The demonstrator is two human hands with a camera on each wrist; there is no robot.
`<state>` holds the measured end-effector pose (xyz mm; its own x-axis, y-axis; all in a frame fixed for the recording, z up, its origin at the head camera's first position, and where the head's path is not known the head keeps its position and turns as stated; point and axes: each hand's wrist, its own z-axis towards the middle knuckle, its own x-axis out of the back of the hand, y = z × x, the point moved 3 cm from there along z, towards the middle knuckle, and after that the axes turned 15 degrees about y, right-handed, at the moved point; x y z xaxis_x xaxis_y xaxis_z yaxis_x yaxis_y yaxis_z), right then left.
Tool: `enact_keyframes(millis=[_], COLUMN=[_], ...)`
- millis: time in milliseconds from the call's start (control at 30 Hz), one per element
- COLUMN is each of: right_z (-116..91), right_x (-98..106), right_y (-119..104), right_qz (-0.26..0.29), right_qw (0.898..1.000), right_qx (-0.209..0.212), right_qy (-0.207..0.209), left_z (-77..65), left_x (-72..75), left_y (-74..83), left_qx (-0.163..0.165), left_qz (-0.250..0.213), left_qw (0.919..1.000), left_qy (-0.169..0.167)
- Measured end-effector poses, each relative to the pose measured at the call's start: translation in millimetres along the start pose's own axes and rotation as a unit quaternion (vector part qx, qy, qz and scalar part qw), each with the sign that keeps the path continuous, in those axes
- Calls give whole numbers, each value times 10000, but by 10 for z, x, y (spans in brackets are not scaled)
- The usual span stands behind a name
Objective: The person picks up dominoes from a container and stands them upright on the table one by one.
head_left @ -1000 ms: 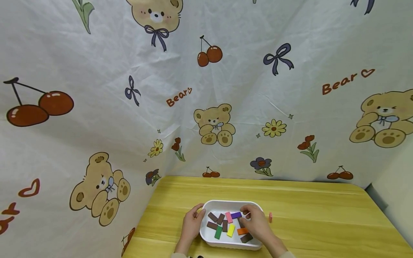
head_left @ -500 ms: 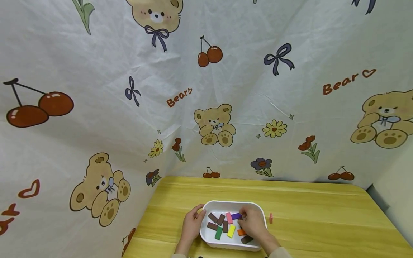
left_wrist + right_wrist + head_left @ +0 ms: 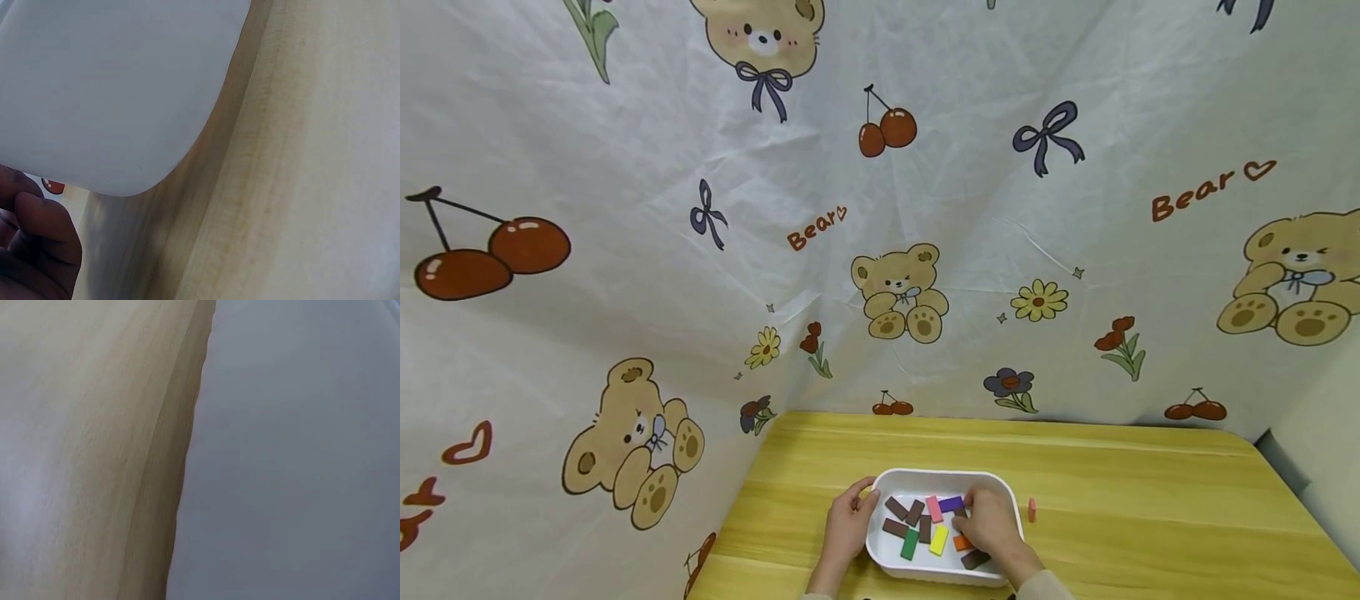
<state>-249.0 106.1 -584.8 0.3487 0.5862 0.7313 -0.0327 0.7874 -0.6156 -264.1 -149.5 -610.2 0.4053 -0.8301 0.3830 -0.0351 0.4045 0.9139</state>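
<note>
The tray (image 3: 925, 574) looks like smooth plastic, its blocks (image 3: 938, 540) matt, the table (image 3: 1150, 517) lightly glossy grained wood, and the far and left backdrop (image 3: 970, 208) creased, faintly shiny cloth.

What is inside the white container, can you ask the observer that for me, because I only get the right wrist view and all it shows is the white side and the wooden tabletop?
Observer: The head view shows small flat blocks, brown and coloured, inside the white container.
Operator: Okay, and is anything reaching in?
Observer: Yes, the right grip is down in its right-hand end, though I can't tell whether it is holding anything.
Operator: Anything left outside it?
Observer: One small pink piece sits on the table, just right of the container in the head view.
</note>
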Motion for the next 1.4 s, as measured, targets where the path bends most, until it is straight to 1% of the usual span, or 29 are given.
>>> enact_keyframes(millis=[100,200,233,367,400,500,633,700,733,833,967,1067,1233,1300,1400], right_z=[6,6,6,2,-1,-3,-9,-9,-9,4,18,23,34,43,61], right_x=[-2,9,16,37,35,44,84,79,92,63,64,105,172,174,181], right_y=[1,-3,-8,-34,-38,-52,-86,-74,-84,-44,-24,-37,-64,-64,-56], right_qz=[30,43,49,12,-15,-31,-81,-84,-92,-71,50,272,612,647,654], right_qw=[9999,9998,9998,9998,9998,9999,9997,9997,9996,9997,9997,9994,9977,9972,9969], right_qx=[-106,-178,-165,-83,-80,1,55,66,37,37,71,133,271,351,409], right_qy=[-41,-101,-119,-185,-172,-157,-229,-225,-259,-243,-208,-178,-128,-109,-142], left_z=[-8,-40,-52,-92,-97,-130,-112,-93,-82,-72,-32,-23,-42,-45,-37], left_x=[3,24,35,64,71,102,75,52,39,29,-1,2,34,33,17], left_y=[26,89,117,195,210,287,224,170,138,122,65,64,104,95,64], left_qx=[-77,-151,-174,-152,-101,-99,-77,-42,-83,-110,-33,-27,-198,-198,-91], left_qz=[19,-47,-108,-101,-93,-141,-107,-125,-133,-131,-40,-77,-163,-115,3], left_qw=[10000,9999,9998,9998,9999,9998,9999,9999,9999,9998,10000,10000,9996,9997,9999], left_qy=[20,38,49,64,63,56,36,40,40,62,16,4,69,69,51])
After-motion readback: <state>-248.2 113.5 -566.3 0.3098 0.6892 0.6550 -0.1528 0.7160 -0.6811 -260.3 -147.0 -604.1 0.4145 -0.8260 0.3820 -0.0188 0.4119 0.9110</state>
